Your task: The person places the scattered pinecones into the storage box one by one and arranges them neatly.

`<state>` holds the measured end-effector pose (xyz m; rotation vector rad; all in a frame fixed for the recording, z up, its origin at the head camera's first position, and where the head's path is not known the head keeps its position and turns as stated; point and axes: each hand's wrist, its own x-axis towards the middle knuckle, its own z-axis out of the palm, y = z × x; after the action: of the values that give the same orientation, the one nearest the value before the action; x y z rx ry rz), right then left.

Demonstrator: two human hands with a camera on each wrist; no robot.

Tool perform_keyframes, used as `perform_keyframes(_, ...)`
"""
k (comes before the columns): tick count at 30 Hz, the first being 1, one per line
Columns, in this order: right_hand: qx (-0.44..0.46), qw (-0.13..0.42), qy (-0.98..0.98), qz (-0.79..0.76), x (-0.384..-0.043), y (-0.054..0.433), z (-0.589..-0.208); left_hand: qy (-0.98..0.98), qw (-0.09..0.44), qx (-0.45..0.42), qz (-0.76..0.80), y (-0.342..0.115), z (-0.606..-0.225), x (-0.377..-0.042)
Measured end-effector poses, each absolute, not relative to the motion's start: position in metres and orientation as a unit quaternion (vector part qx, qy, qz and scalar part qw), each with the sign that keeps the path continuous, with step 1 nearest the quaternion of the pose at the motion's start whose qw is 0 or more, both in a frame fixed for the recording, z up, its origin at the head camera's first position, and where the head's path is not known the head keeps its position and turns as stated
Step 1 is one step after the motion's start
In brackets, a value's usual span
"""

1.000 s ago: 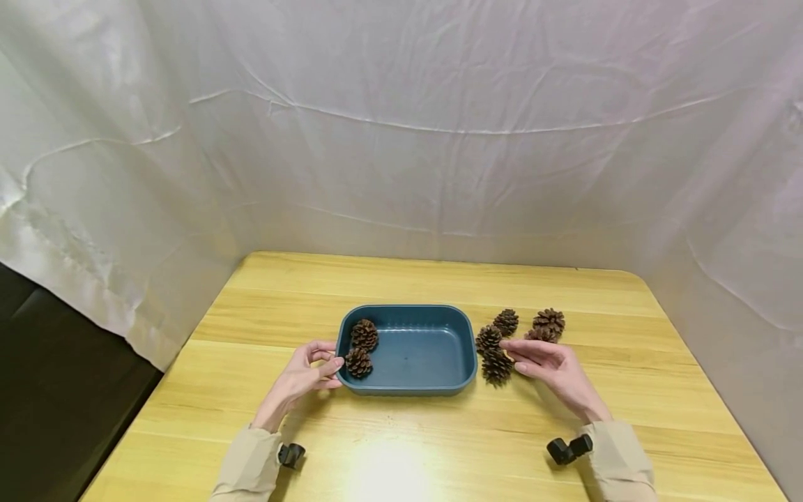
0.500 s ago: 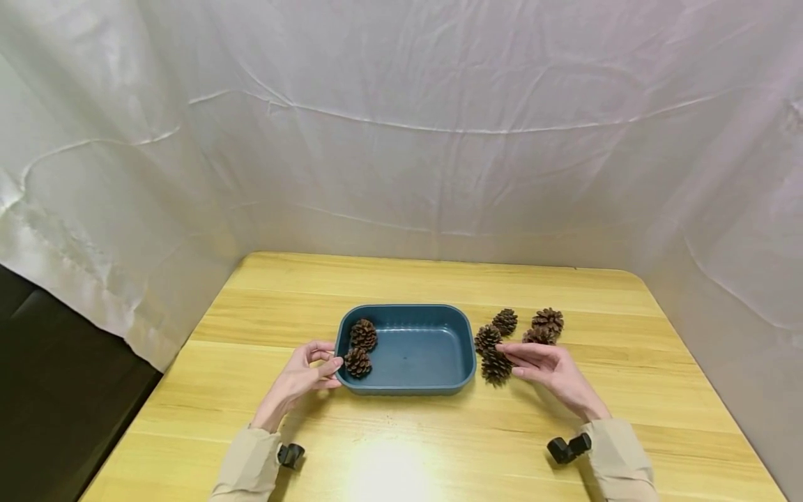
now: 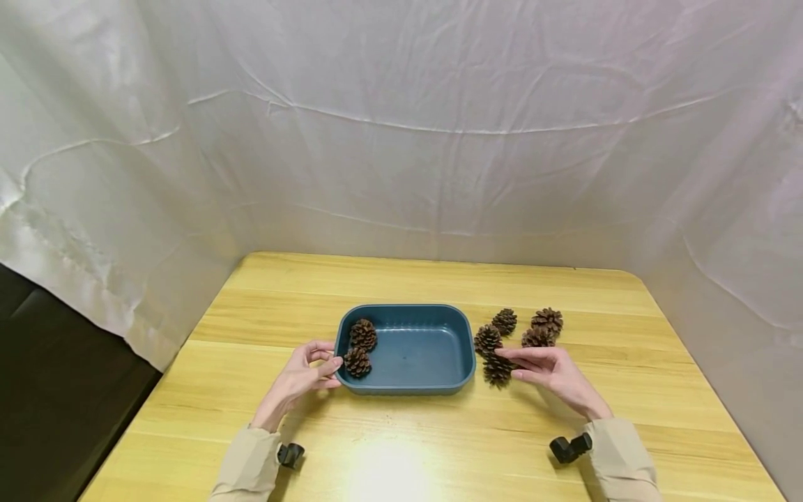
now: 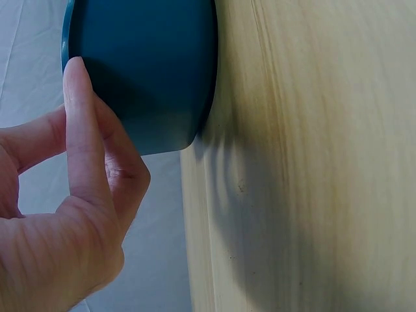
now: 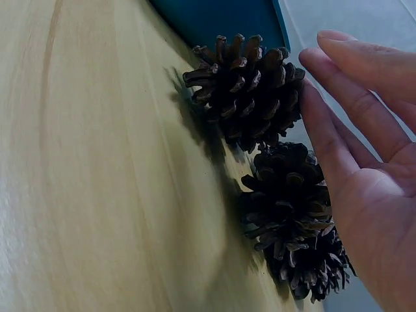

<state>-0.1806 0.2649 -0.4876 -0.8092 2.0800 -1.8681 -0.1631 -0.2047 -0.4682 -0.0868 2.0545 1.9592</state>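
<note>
- At the far left, a dark surface (image 3: 63,390) shows below the edge of a wrinkled white cloth (image 3: 408,174). The cloth hangs at the back and on both sides.
- Next comes the left sleeve (image 3: 246,460), which is tan. A small black gadget (image 3: 291,455) sits by its cuff.
- The left hand (image 3: 304,373) pinches the left end of a blue tray. Its thumb is on the rim and its other fingers are on the outside.
- The blue tray (image 3: 414,359) is near the middle of the wooden table (image 3: 665,376). It has round corners.
- Two brown pine cones lie in the left end of the tray, close together. The back pine cone (image 3: 364,335) is just behind the front pine cone (image 3: 357,362).
- Right of the tray, five more pine cones lie on the table. One pine cone (image 3: 486,339) is just beside the tray's right wall, and another (image 3: 504,321) is a bit behind it.
- The nearest pine cone (image 3: 498,371) is in front of those two, by the right hand (image 3: 552,376). That hand's fingers are mostly straight and loose, and they touch this cone.
- The last two pine cones (image 3: 547,321) sit in a small bunch behind the right hand.
- At the right is the tan right sleeve (image 3: 621,457), with another black gadget (image 3: 569,449) by its cuff.
</note>
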Motion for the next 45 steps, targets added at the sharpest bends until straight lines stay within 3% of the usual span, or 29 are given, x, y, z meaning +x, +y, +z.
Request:
perform_keyframes(20,-0.274,0.094,0.751,-0.593,-0.179,0.264,-0.484,0.715,0.152,-0.025,0.682,-0.205,-0.468,-0.163)
perform_keyframes(39,-0.338,-0.047,0.847,-0.408,-0.174,0.245,-0.480,0.717,0.152,-0.020,0.680,-0.205,-0.467,-0.164)
perform_keyframes(45,-0.312,-0.076,0.872,-0.370,-0.176,0.241,-0.483,0.718,0.151,-0.021,0.679,-0.205,-0.467,-0.164)
